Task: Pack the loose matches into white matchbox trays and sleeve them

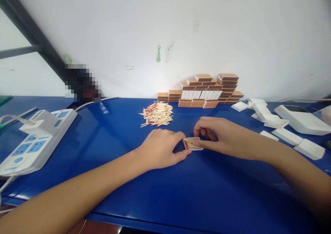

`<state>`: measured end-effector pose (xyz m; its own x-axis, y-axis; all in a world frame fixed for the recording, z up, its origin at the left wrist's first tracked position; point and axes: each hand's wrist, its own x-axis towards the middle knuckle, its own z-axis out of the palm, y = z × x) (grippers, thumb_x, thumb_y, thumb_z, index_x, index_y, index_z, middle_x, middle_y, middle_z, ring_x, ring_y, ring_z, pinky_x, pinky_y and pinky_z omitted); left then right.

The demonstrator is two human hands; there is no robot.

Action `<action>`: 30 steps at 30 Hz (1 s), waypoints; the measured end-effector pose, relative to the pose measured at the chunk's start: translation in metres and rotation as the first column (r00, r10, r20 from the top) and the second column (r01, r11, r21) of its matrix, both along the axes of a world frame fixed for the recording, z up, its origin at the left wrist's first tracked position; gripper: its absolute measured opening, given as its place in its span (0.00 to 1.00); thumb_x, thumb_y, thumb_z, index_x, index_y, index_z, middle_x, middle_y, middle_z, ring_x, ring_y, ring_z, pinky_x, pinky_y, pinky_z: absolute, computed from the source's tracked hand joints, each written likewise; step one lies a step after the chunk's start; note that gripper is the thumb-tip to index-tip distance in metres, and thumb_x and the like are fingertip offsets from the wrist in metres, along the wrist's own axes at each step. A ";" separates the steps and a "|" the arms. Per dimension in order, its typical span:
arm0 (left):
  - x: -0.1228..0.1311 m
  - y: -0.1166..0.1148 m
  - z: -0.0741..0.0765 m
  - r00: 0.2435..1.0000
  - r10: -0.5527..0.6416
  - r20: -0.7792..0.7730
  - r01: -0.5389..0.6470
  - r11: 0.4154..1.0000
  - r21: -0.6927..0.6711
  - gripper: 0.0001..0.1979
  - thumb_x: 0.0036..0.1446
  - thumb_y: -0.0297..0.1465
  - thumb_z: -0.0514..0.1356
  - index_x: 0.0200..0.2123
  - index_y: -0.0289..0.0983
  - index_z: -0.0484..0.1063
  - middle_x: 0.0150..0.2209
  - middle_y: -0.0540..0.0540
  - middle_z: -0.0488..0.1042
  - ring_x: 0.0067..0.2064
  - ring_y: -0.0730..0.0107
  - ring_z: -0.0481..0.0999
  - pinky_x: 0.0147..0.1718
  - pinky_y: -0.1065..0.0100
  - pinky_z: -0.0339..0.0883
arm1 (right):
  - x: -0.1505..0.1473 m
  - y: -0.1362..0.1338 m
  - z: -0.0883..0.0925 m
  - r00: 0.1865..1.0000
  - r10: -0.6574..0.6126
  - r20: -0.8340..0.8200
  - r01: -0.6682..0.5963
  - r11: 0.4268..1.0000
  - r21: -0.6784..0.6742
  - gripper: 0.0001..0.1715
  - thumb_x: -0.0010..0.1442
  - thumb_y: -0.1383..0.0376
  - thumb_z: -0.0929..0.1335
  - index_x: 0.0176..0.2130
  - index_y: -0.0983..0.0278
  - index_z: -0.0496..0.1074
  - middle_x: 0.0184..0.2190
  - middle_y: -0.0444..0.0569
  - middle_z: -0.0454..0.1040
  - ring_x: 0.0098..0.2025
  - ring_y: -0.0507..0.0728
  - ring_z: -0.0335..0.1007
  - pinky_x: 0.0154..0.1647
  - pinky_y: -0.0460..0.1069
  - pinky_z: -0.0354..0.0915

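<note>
A small white matchbox tray [193, 138] lies on the blue table with red-tipped matches [190, 144] inside it. My left hand [162, 148] grips the tray's left end between thumb and forefinger. At the tray's right end, my right hand [219, 136] is bent with its thumb over the matches and its other fingers curled behind the far edge. Whether a match is pinched in the right hand is hidden. Beyond my left hand is a loose heap of matches [157, 114], their red heads pointing in mixed directions.
Stacked brown matchboxes [203, 89] stand against the wall. White empty trays [266, 115] are scattered at the right, beside a white device [301, 120] with a dark screen. A white power strip [38, 140] with a plugged-in adapter and cables occupies the left side of the table [165, 196].
</note>
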<state>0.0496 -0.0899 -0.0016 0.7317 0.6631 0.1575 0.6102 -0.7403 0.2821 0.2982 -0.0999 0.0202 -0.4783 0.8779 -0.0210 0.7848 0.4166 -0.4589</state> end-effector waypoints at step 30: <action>0.004 -0.018 -0.007 0.994 -0.110 -0.006 0.110 0.993 -0.034 0.20 0.65 0.49 0.60 0.45 0.39 0.78 0.31 0.46 0.81 0.31 0.58 0.81 0.27 0.64 0.63 | -0.091 0.064 -0.001 0.960 0.064 0.272 -0.160 0.924 0.348 0.07 0.69 0.63 0.70 0.44 0.64 0.73 0.46 0.53 0.76 0.36 0.55 0.69 0.32 0.50 0.54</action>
